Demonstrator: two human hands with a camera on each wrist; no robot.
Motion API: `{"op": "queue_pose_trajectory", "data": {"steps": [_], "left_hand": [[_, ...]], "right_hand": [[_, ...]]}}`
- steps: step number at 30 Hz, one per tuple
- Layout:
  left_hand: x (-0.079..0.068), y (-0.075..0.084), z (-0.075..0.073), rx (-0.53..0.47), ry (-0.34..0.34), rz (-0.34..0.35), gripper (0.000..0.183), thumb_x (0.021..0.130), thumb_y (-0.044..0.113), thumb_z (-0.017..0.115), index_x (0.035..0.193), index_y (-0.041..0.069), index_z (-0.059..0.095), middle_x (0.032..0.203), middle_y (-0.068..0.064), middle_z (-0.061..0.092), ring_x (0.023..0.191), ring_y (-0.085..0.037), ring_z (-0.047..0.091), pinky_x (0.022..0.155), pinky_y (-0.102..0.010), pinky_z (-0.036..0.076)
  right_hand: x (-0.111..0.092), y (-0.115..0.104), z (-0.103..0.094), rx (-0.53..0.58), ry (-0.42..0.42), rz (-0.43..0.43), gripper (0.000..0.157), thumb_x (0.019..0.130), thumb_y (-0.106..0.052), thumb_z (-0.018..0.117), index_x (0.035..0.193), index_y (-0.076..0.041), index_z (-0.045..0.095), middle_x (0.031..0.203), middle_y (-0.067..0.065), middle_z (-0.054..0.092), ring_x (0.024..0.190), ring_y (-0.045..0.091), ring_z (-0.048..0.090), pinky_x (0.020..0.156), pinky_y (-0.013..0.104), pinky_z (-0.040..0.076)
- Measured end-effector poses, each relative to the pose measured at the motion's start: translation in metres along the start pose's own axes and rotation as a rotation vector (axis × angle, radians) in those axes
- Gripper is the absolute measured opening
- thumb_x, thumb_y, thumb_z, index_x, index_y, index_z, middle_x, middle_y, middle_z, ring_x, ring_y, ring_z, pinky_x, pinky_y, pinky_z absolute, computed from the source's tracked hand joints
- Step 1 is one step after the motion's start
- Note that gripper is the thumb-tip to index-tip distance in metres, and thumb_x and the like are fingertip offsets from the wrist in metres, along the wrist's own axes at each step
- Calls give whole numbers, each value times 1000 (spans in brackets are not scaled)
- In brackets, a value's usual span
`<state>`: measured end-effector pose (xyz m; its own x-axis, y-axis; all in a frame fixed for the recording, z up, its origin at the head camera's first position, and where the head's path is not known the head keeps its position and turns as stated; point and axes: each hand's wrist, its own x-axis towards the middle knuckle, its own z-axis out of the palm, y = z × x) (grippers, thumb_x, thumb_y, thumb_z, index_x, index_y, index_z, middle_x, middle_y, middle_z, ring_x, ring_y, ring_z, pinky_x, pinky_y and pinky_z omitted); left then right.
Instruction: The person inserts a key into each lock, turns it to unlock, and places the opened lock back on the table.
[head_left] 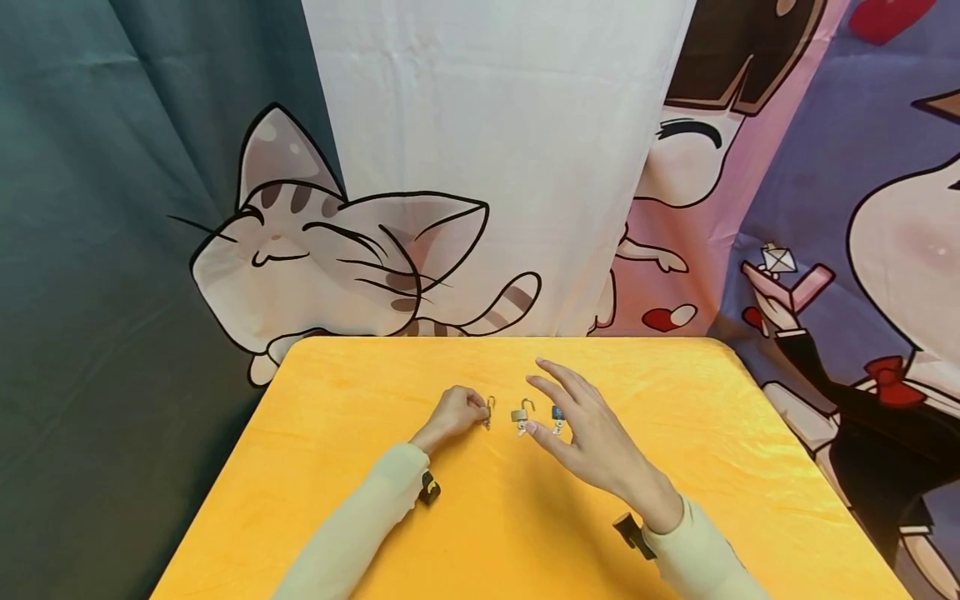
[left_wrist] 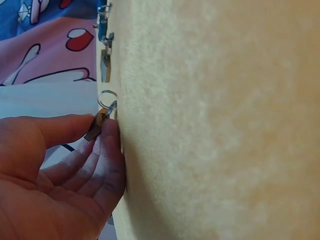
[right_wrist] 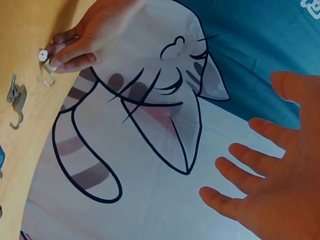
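My left hand (head_left: 453, 413) is low over the yellow table, thumb and fingers pinching a small brass-coloured padlock (left_wrist: 95, 128). Its shackle stands open in the head view, and a key ring (left_wrist: 106, 99) hangs at its keyhole end in the left wrist view. Just to the right lies a second brass-coloured padlock (head_left: 520, 415), shackle swung open, with keys at its bottom. A blue padlock (head_left: 557, 412) with keys lies beyond it, partly hidden by my right hand (head_left: 596, 442). That hand hovers with spread fingers and holds nothing.
A yellow cloth (head_left: 480, 517) covers the table, whose far edge meets a hanging curtain (head_left: 495, 125) printed with a cartoon cat and figures. Dark wrist-camera mounts (head_left: 633, 535) sit at both sleeves.
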<state>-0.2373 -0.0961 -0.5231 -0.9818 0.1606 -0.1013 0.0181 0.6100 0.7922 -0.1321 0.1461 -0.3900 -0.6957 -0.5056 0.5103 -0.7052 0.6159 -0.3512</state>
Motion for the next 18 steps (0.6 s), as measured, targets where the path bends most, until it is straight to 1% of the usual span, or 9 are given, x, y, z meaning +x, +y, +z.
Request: {"op": "queue_pose_trajectory", "data": {"steps": [2, 7, 9, 14, 18], "left_hand": [[2, -1, 1, 38, 10, 11, 9, 88, 16, 72, 89, 7, 72, 79, -3, 69, 65, -12, 58, 59, -24, 47], [4, -1, 1, 161, 33, 66, 10, 86, 18, 73, 84, 9, 72, 80, -3, 70, 64, -11, 56, 59, -24, 46], [4, 0, 1, 196, 43, 73, 11, 87, 18, 73, 83, 9, 72, 80, -3, 70, 63, -11, 56, 59, -24, 46], [3, 0, 0, 223, 53, 75, 12, 88, 20, 72, 86, 8, 71, 80, -4, 69, 62, -12, 57, 58, -25, 47], [-1, 1, -3, 248, 49, 68, 16, 90, 24, 69, 94, 8, 69, 79, -3, 68, 62, -12, 56, 57, -26, 45]], "right_hand": [[0, 0, 0, -1, -3, 6, 56, 94, -39, 64, 146, -25, 45, 157, 1, 35, 140, 29, 40, 108, 57, 38], [-1, -1, -1, 3, -14, 22, 55, 96, -40, 62, 146, -26, 44, 157, 0, 35, 141, 28, 40, 108, 57, 38], [-1, -1, -1, 4, -13, 20, 55, 96, -40, 62, 146, -26, 44, 157, 1, 35, 140, 29, 40, 108, 57, 39], [-1, -2, -2, -3, -14, 18, 56, 96, -40, 62, 147, -26, 44, 157, 0, 36, 140, 29, 41, 107, 57, 39], [-1, -2, -3, -6, -18, 17, 56, 96, -41, 61, 147, -26, 43, 157, 1, 36, 140, 29, 41, 108, 58, 38]]}}
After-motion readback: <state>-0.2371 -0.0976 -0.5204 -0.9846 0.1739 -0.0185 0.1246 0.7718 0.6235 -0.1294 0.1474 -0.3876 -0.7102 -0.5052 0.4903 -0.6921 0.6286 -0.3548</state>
